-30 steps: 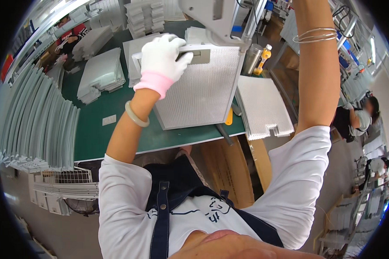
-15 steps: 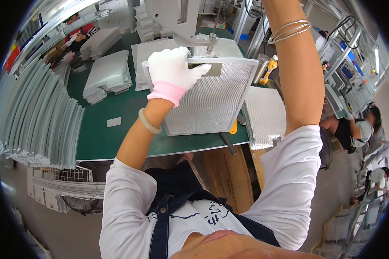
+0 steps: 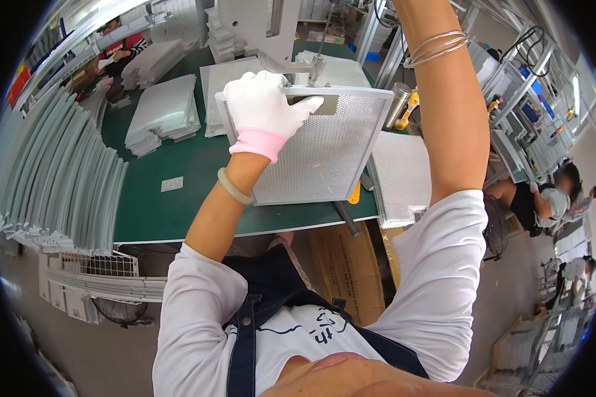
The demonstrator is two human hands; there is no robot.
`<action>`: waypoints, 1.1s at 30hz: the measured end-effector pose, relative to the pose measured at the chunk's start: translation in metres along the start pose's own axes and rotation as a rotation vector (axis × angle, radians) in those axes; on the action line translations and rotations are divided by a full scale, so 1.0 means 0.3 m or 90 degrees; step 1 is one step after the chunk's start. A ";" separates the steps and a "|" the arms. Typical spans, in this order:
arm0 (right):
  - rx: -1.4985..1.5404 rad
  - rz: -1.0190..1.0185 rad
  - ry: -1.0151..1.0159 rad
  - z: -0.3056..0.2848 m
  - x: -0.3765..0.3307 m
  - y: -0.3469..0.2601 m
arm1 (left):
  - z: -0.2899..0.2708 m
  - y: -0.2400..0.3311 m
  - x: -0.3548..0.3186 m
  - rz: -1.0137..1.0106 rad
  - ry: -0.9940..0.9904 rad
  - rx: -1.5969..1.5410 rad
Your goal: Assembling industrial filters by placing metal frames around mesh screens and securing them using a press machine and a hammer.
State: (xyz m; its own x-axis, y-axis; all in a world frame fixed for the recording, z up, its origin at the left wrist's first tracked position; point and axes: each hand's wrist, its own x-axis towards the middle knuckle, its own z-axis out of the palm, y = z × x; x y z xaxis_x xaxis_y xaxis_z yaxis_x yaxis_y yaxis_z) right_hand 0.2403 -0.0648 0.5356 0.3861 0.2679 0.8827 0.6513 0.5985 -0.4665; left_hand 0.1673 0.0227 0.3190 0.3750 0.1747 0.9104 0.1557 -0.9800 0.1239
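My left hand (image 3: 261,106), in a white glove with a pink cuff, grips the upper left edge of a framed metal mesh filter panel (image 3: 318,155). Its thumb points right along the near face, beside a greenish-grey plate (image 3: 326,105) at the top edge. The panel stands tilted up from the green bench. Its top edge is just under the metal tip (image 3: 316,69) of a light grey bench machine (image 3: 255,26). My right forearm (image 3: 453,126), with silver bangles, reaches up past the top of the picture, so my right hand is out of sight.
Stacked frames (image 3: 53,178) fill the left of the green bench (image 3: 179,215), beside flat silver sheets (image 3: 167,116). Mesh sheets (image 3: 400,175), a metal cylinder (image 3: 398,102) and a yellow tool (image 3: 410,109) lie right. A dark bar (image 3: 346,218) projects over the front edge. Other people work farther off.
The view has shifted slightly. My left hand keeps its grip on the panel, which stays under the machine tip. My right arm remains raised.
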 end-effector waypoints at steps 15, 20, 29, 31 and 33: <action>0.053 0.011 -0.009 -0.020 0.039 0.031 | -0.009 0.008 -0.001 0.014 -0.024 0.014; -0.064 -0.083 -0.019 -0.028 0.083 0.077 | -0.008 0.011 0.004 0.017 -0.036 0.023; 0.142 0.020 -0.157 -0.030 0.073 0.111 | -0.012 -0.002 0.016 -0.041 -0.168 0.042; 0.218 0.052 -0.178 -0.028 0.060 0.138 | -0.020 0.004 0.015 -0.033 -0.169 0.058; 0.185 0.077 -0.152 -0.033 0.038 0.175 | -0.007 0.008 0.024 -0.042 -0.190 0.052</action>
State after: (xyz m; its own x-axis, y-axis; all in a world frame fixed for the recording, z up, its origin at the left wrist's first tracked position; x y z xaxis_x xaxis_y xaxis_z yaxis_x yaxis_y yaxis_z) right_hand 0.2852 -0.0378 0.5206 0.2635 0.4968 0.8269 0.3848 0.7319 -0.5623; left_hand 0.1684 0.0213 0.3267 0.6109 0.2695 0.7444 0.2565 -0.9569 0.1358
